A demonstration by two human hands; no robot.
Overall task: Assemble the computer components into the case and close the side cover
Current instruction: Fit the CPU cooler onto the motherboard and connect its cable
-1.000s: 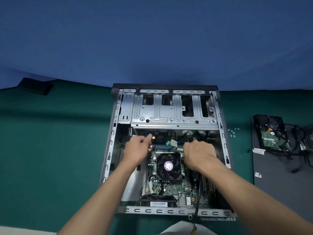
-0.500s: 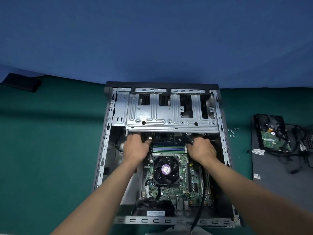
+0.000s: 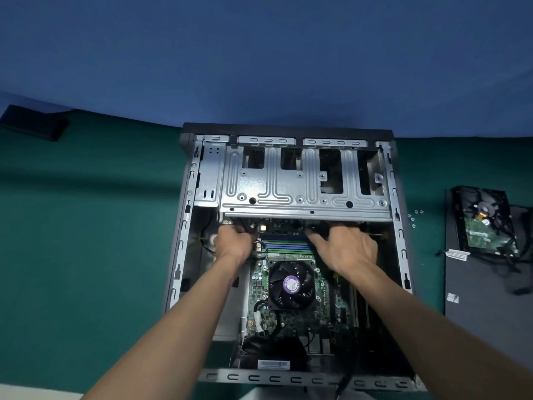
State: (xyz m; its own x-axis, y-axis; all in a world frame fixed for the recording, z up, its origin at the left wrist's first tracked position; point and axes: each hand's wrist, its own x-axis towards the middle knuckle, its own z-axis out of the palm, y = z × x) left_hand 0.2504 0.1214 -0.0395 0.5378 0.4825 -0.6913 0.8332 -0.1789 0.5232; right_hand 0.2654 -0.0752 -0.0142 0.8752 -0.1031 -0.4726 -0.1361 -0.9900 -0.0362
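The open computer case lies flat on the green table. A silver drive cage spans its far half. Below it sits the motherboard with a black CPU fan and blue and green memory slots. My left hand is curled round a black cable at the cage's lower left edge, beside a pale connector. My right hand reaches under the cage's lower edge and pinches a black cable with its thumb. Its fingertips are lost in the shadow there.
A hard drive with tangled black cables lies on the dark side cover to the right of the case. Several small screws lie between case and cover. A dark flat object sits far left.
Both hands moved away from me, from above the memory slots to the lower edge of the drive cage, and spread apart. The pale connector held between them is no longer there.
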